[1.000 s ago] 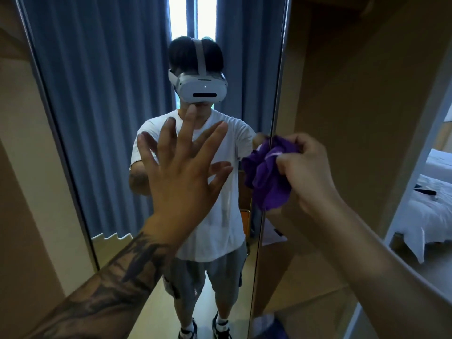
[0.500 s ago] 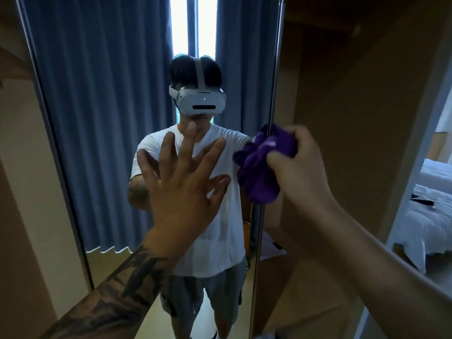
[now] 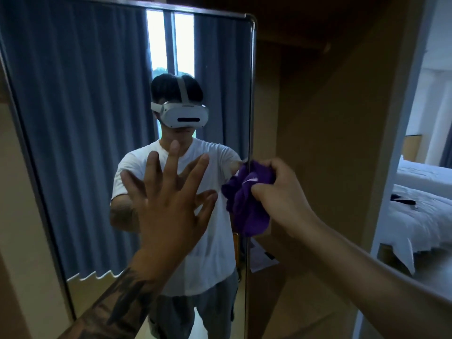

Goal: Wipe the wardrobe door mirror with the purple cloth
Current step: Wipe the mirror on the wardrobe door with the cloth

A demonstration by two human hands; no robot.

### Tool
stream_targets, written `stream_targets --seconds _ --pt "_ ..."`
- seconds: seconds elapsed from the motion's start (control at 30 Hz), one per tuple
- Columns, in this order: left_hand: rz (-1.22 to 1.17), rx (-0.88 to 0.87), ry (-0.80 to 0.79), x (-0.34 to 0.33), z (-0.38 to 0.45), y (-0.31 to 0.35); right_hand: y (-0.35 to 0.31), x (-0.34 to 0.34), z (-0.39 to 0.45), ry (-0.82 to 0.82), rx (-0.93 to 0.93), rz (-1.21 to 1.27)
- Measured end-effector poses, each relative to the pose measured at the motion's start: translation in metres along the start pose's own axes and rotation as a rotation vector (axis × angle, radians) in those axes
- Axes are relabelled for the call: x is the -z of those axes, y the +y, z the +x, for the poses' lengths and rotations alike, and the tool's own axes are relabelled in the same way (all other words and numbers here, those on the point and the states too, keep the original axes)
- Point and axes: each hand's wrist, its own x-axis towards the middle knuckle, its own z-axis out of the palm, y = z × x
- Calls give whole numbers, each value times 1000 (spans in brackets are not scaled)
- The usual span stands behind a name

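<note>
Purple cloth, soft and bunched, sits crumpled in my right hand, whose fingers curl round it and press it against the right edge of the tall, metal-framed wardrobe door mirror. Left of the cloth, my left hand lies flat on the mirror's glass, fingers straight and spread wide, holding nothing. I see my tattooed left forearm reaching up from below. Blue curtains show reflected in the mirror. Right of the mirror stands a brown wooden panel, and beyond it a white bed.
</note>
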Motion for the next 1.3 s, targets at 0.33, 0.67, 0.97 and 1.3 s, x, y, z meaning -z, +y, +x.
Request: stream_targets --seconds 0.33,0.67,0.97,1.3 --pt "-1 2 -12 2 1 0 -24 -2 17 106 72 79" --pt "-20 60 25 27 38 1 -30 6 30 89 69 56" --pt "-20 13 79 36 74 -9 -55 12 48 87 65 119" --pt "-45 24 99 30 81 -5 -78 18 57 114 124 14"
